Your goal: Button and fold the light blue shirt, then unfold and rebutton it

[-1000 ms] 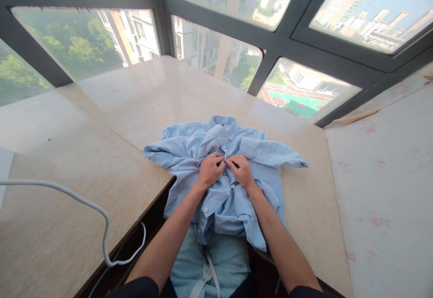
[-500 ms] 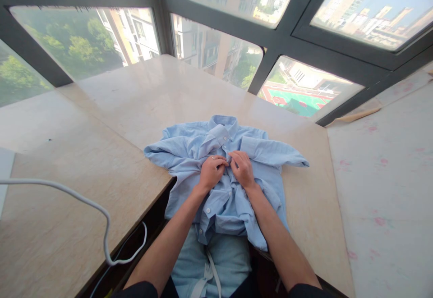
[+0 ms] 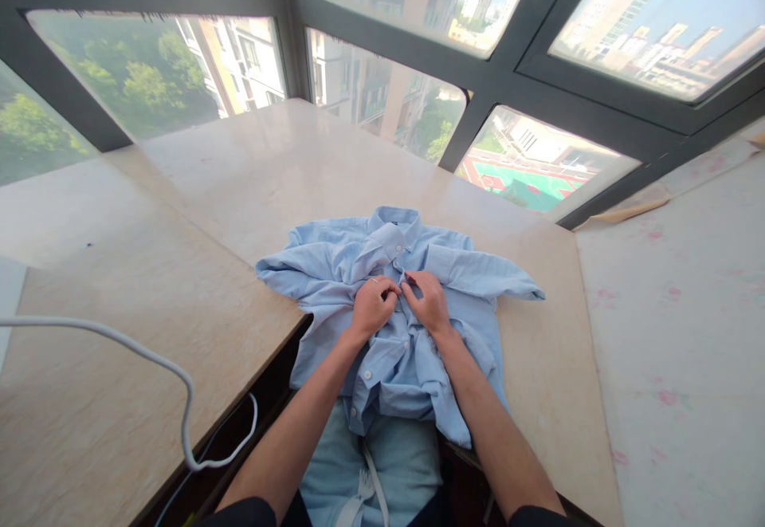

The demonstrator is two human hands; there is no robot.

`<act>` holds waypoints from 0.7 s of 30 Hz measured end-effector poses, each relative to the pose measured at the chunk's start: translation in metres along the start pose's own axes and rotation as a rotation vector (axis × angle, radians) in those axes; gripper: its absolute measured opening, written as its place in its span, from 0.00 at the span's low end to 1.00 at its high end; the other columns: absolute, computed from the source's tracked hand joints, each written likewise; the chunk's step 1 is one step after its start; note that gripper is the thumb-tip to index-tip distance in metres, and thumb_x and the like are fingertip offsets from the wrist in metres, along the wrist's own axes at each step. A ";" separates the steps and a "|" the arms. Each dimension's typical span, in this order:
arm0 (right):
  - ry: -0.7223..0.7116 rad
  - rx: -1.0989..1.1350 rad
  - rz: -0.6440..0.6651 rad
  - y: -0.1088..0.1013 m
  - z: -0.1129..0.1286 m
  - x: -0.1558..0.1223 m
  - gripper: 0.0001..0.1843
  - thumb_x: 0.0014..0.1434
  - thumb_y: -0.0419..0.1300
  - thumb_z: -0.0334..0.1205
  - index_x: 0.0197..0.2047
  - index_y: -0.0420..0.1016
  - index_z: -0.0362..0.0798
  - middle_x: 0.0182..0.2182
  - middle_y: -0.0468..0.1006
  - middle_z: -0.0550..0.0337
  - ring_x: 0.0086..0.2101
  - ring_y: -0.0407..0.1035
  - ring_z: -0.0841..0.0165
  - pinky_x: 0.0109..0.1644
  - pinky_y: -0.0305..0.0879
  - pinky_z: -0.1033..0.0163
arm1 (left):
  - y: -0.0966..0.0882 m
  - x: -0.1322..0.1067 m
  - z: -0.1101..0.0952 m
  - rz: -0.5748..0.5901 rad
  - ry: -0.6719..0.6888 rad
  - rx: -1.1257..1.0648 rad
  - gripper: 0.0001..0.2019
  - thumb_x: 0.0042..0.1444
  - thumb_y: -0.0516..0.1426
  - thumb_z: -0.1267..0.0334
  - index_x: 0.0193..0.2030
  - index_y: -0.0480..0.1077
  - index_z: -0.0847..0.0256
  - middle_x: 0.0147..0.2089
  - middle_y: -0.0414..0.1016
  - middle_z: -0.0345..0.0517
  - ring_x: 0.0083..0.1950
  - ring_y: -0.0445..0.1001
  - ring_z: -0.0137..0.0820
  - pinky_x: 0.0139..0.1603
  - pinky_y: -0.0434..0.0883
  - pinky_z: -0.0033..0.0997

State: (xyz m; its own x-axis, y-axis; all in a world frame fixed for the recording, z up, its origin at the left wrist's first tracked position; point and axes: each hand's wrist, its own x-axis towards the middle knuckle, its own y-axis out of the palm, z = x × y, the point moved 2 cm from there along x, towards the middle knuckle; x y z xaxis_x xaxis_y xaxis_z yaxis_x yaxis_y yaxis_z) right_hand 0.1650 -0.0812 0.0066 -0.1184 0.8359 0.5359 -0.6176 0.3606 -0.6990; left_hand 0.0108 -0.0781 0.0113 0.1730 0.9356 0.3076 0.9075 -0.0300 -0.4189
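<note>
A light blue button-up shirt (image 3: 335, 272) lies front side up, its collar (image 3: 398, 218) away from me and its hem hanging over the counter edge toward my lap. My left hand (image 3: 374, 304) pinches the front placket around mid-chest. Close beside it, my right hand (image 3: 426, 300) pinches the fabric on the other side of the front opening, thumb and index finger together. Whether a button sits between the fingertips is too small to tell. White buttons show near the collar and lower down, one white button (image 3: 367, 374) on the turned lower front.
The shirt rests on a beige stone counter (image 3: 239, 192) below dark-framed windows. At left a white cable (image 3: 149, 355) loops over the counter edge. A flowered wall (image 3: 675, 336) bounds the right side. Below are my light blue trousers (image 3: 323, 455) with a white drawstring.
My right fingers have shifted slightly and curled closer at the placket. My left hand stays nearly in place. The shirt lies almost as before.
</note>
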 end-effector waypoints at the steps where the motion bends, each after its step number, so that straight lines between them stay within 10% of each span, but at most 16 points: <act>1: 0.006 -0.009 0.002 0.001 -0.001 0.000 0.11 0.65 0.55 0.40 0.46 0.76 0.47 0.35 0.78 0.52 0.38 0.70 0.60 0.45 0.69 0.54 | 0.000 0.000 0.000 0.000 -0.001 0.001 0.11 0.52 0.53 0.77 0.30 0.74 0.59 0.36 0.79 0.42 0.40 0.75 0.31 0.47 0.70 0.31; 11: 0.134 0.216 -0.033 -0.007 0.000 0.001 0.05 0.56 0.56 0.35 0.29 0.69 0.50 0.27 0.70 0.61 0.30 0.65 0.66 0.38 0.63 0.61 | -0.001 0.002 -0.002 0.049 -0.067 0.109 0.09 0.53 0.54 0.74 0.32 0.75 0.59 0.35 0.78 0.42 0.38 0.74 0.31 0.45 0.69 0.30; 21: 0.257 0.705 0.003 -0.022 -0.003 -0.001 0.03 0.49 0.54 0.34 0.26 0.64 0.50 0.40 0.77 0.54 0.43 0.70 0.61 0.50 0.64 0.56 | 0.006 0.021 -0.011 0.159 -0.197 0.533 0.33 0.63 0.54 0.50 0.72 0.54 0.58 0.39 0.82 0.49 0.40 0.80 0.42 0.40 0.70 0.36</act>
State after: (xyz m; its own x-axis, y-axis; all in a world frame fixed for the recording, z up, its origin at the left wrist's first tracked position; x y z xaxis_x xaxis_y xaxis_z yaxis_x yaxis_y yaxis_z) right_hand 0.1807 -0.0892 0.0200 0.0114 0.9379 0.3466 -0.9795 0.0802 -0.1848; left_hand 0.0239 -0.0623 0.0243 0.1710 0.9833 0.0630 0.5501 -0.0422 -0.8340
